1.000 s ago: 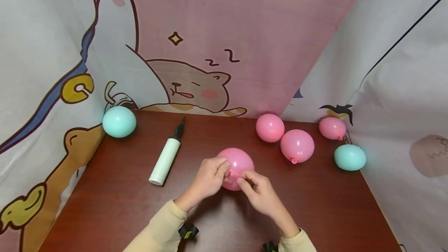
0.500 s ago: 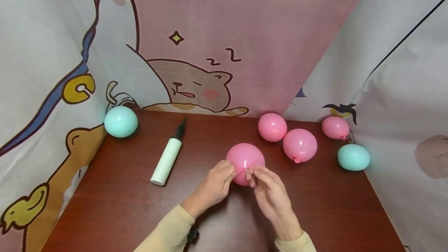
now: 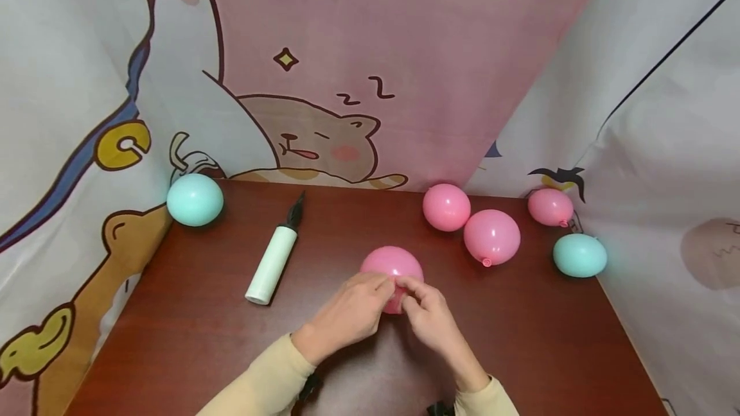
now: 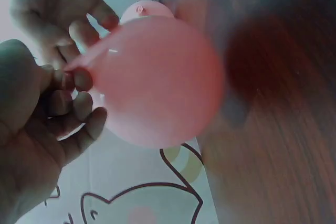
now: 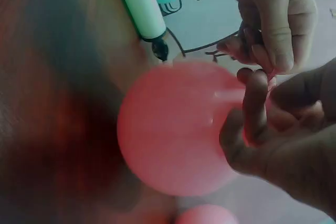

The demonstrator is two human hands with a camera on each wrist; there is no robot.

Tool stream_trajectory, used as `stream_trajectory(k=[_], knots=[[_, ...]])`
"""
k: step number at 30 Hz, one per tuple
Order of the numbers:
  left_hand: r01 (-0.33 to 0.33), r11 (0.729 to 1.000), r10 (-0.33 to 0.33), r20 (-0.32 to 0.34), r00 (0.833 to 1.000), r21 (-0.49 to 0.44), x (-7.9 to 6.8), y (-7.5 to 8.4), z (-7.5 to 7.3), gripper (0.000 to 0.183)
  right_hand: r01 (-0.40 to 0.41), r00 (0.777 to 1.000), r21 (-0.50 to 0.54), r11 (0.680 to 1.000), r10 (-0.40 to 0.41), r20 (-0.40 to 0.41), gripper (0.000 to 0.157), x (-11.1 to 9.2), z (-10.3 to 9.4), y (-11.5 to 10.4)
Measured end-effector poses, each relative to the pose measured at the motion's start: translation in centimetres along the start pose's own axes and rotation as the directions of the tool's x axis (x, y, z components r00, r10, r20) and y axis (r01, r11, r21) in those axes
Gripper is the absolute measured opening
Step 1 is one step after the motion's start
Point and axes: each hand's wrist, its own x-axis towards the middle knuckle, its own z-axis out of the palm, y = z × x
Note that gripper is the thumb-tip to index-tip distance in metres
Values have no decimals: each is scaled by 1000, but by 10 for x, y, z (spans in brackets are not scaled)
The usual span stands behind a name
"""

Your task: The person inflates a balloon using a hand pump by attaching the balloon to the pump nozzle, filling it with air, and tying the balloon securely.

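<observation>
A round, inflated pink balloon (image 3: pixel 393 260) is between my hands, above the middle of the dark wooden table. At its stretched neck, my left hand (image 3: pixel 349 307) pinches with thumb and fingers. My right hand (image 3: pixel 432 321) meets it there, its thumb and index finger pinching the same neck. The left wrist view shows the balloon (image 4: pixel 168 87) side-on, its neck drawn out to the fingers of both hands. Seen from the right wrist, the neck's end is mostly covered by the fingers, so I cannot tell whether it is knotted.
A white hand pump (image 3: pixel 272 265) with a black nozzle lies left of the hands. A teal balloon (image 3: pixel 194 200) sits at the back left corner. Pink balloons (image 3: pixel 492 237) and another teal balloon (image 3: pixel 580 255) stand at the back right. Printed cloth (image 3: pixel 439 69) hangs behind the table.
The held balloon shifts right, then back left and slightly nearer. My right hand's fingers, more spread half a second ago, now pinch the neck close against my left fingers.
</observation>
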Motion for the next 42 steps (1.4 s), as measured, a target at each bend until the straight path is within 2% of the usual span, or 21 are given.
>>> stream_trajectory(k=[1, 3, 6, 8, 10, 11, 14, 16, 18, 21, 24, 27, 29, 30, 33, 35, 36, 37, 38, 40, 42], knots=[[-16, 1000, 16, -13, 1000, -2, 1, -2, -4, 24, 40, 999, -91, 995, -41, -7, 28, 0, 0, -2], [-59, 998, 59, -50, 997, 3, 5, -7, -10, 24, 126, 992, -173, 977, -127, 5, 20, 0, 0, -4], [-125, 992, 126, -117, 985, 22, 10, -14, -17, 23, 209, 977, -162, 965, -199, 75, 12, 1, -5, -7], [-141, 990, 141, -165, 976, 9, 14, -15, -19, 24, 220, 970, -63, 973, -211, 121, 16, 1, -9, -8], [-128, 991, 115, -208, 971, -46, 18, -14, -20, 26, 202, 963, 128, 971, -221, 154, 20, 1, -14, -8], [-115, 990, 93, -228, 969, -87, 20, -12, -20, 26, 186, 961, 237, 953, -227, 156, 21, 1, -16, -9], [-76, 975, 12, -293, 956, -208, 25, -4, -17, 19, 160, 955, 521, 838, -264, 132, 25, -1, -20, -11], [-56, 963, -36, -335, 942, -262, 26, 2, -15, 13, 133, 955, 636, 760, -270, 123, 29, -2, -21, -14], [-44, 959, -68, -378, 923, -280, 25, 8, -14, 8, 109, 957, 684, 721, -261, 122, 34, -3, -20, -16], [-36, 973, -67, -429, 901, -228, 23, 16, -14, 9, 64, 963, 716, 696, -231, 138, 38, -3, -19, -17], [-35, 988, -36, -445, 895, -151, 20, 20, -16, 12, 35, 970, 717, 696, -198, 144, 37, -4, -19, -17], [-10, 980, -81, -445, 892, -198, 17, 22, -19, 15, 1, 972, 697, 717, -165, 169, 35, -5, -18, -17], [21, 953, -157, -432, 888, -304, 16, 22, -21, 14, -10, 970, 686, 728, -160, 183, 33, -7, -18, -17], [37, 928, -203, -418, 886, -372, 16, 22, -22, 13, -14, 969, 683, 730, -160, 190, 32, -7, -18, -16], [103, 813, -344, -330, 879, -573, 15, 21, -26, 8, -3, 963, 685, 728, -184, 199, 28, -9, -17, -15], [141, 734, -407, -263, 875, -665, 16, 20, -28, 8, 15, 957, 690, 723, -211, 201, 25, -9, -16, -15], [157, 710, -425, -240, 873, -687, 16, 20, -29, 8, 24, 954, 691, 723, -224, 201, 24, -9, -16, -15], [164, 713, -425, -233, 875, -682, 16, 21, -30, 8, 34, 951, 691, 722, -236, 200, 23, -9, -16, -15], [154, 741, -402, -247, 882, -654, 16, 21, -30, 10, 36, 950, 691, 722, -240, 201, 22, -9, -15, -15], [105, 828, -309, -291, 906, -551, 16, 22, -31, 10, 38, 950, 686, 726, -239, 200, 22, -9, -16, -15], [36, 915, -181, -331, 926, -403, 15, 23, -32, 12, 44, 951, 670, 741, -236, 199, 21, -9, -16, -15]])
